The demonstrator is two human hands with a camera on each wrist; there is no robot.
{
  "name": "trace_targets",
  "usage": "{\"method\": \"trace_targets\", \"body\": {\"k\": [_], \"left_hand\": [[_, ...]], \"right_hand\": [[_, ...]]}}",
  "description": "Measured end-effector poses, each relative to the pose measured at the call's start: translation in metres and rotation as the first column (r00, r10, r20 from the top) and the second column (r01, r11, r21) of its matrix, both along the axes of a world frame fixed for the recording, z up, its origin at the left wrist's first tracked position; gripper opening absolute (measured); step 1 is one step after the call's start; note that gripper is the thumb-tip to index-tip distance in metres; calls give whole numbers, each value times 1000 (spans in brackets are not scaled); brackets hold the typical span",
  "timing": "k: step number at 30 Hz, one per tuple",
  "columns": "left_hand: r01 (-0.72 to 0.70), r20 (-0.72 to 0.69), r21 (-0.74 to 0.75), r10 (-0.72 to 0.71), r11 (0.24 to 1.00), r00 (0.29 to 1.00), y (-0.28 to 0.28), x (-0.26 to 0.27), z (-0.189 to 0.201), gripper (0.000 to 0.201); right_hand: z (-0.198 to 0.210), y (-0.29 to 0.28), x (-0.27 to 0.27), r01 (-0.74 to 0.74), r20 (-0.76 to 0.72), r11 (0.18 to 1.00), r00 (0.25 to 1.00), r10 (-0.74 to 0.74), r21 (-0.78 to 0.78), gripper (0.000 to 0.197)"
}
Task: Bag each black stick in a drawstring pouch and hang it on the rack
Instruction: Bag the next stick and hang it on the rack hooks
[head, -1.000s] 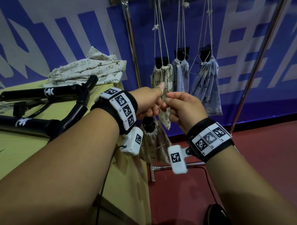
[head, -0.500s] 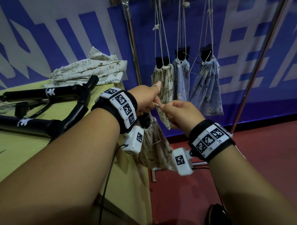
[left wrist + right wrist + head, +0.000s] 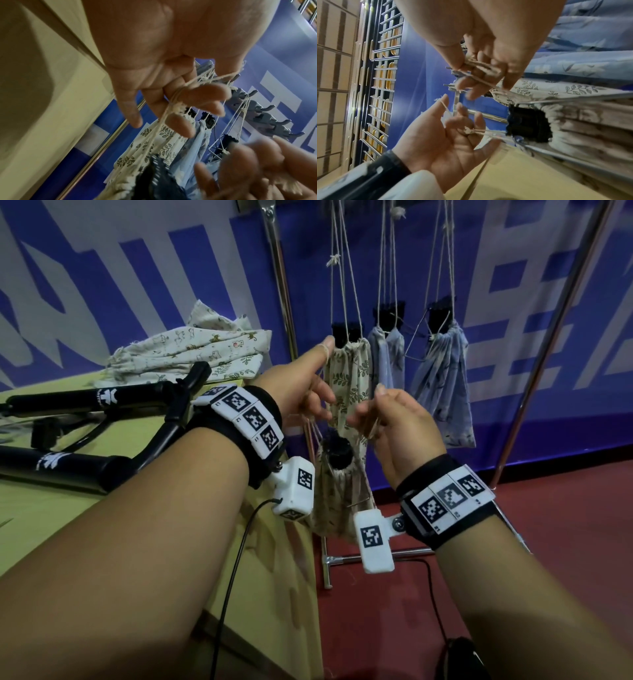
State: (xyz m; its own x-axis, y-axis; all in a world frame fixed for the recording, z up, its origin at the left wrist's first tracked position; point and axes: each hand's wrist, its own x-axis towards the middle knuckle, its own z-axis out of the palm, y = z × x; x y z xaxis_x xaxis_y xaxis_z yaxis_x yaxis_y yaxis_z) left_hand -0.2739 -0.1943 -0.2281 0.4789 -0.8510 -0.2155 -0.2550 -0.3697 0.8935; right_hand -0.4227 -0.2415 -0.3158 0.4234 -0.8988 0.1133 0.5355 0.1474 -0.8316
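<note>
A cream leaf-print pouch [image 3: 337,505] hangs below my hands, the top of a black stick [image 3: 337,455] poking out of its gathered mouth. My left hand [image 3: 308,395] holds its drawstring [image 3: 173,108], which is looped round the fingers, index finger raised. My right hand [image 3: 373,419] pinches the other cord ends [image 3: 479,67] close by. The right wrist view shows the pouch [image 3: 582,128] and stick [image 3: 529,125] blurred. Three bagged sticks hang behind: leaf-print [image 3: 352,378], pale blue [image 3: 387,354], blue [image 3: 442,378].
The rack's left post [image 3: 281,285] and slanted right post [image 3: 555,337] frame the hung pouches; its foot bar [image 3: 342,559] lies on the red floor. On the yellow-green table [image 3: 137,508] lie two black sticks [image 3: 85,402] and a pile of pouches [image 3: 191,350].
My hands, pressed together a second ago, have drawn apart with the cords between them. The left index finger has lifted with the cord looped on it.
</note>
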Motion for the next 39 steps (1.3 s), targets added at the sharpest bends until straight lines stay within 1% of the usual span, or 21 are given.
{"method": "trace_targets", "body": {"k": [1,2,3,4,6,9,10,12,14,16,18,20,22,25,28,30,32,34,36,37,39], "left_hand": [[-20,-43,-26,19,999,999,0,0,0,75],[-42,-96,-48,37,998,995,1,0,1,71],[-63,-136,-64,54,996,989,1,0,1,69],[-84,-150,-75,72,994,986,2,1,2,66],[-127,-126,-95,115,987,985,4,2,3,64],[-195,-68,-129,188,972,980,6,2,4,64],[-211,-55,-138,205,968,977,6,2,5,63],[-239,-28,-158,237,958,971,8,3,6,61],[-260,-16,-183,262,948,965,9,5,7,59],[-280,7,-206,288,938,958,10,5,8,58],[-297,29,-212,310,931,950,10,3,10,56],[-313,35,-217,328,925,944,12,3,12,55],[-334,22,-222,347,916,938,13,4,13,55],[-352,-9,-229,359,908,933,13,4,14,55],[-350,11,-226,362,909,932,13,5,13,57],[-340,27,-229,355,912,934,12,6,12,60],[-317,34,-220,332,922,943,10,7,11,62],[-279,72,-198,298,940,952,9,6,9,64],[-241,116,-169,262,956,958,7,4,8,66],[-228,119,-158,248,961,962,6,3,7,67],[-200,93,-133,213,971,973,7,2,7,67]], "right_hand": [[3,2,-1,-24,49,999,999,22,43,27],[4,2,-2,-44,67,996,997,39,75,29],[3,0,-4,-58,61,993,997,52,106,30],[1,-3,-6,-64,22,990,998,61,127,31],[-4,-8,-11,-66,-99,982,992,84,175,31],[-9,-9,-14,-62,-199,947,971,130,314,29],[-11,-9,-14,-40,-237,941,963,126,337,30],[-14,-10,-13,16,-326,942,940,101,336,32],[-17,-11,-14,29,-362,938,926,104,344,34],[-16,-9,-14,-8,-365,933,919,148,360,37],[-14,-5,-14,-40,-446,957,878,171,288,39],[-13,-3,-14,-18,-541,979,832,126,201,39],[-17,-6,-13,22,-586,985,806,83,169,37],[-24,-10,-10,52,-575,982,816,65,184,36],[-24,-10,-9,119,-546,974,838,7,195,26],[-21,-9,-10,114,-514,980,858,-14,164,30],[-15,-9,-13,90,-422,986,907,-24,138,34],[-8,-8,-14,72,-343,994,938,-38,86,32],[-4,-7,-14,68,-317,998,947,-58,21,27],[-4,-8,-15,71,-329,997,941,-77,-29,27],[-5,-10,-15,75,-398,983,907,-137,-166,31]]}}
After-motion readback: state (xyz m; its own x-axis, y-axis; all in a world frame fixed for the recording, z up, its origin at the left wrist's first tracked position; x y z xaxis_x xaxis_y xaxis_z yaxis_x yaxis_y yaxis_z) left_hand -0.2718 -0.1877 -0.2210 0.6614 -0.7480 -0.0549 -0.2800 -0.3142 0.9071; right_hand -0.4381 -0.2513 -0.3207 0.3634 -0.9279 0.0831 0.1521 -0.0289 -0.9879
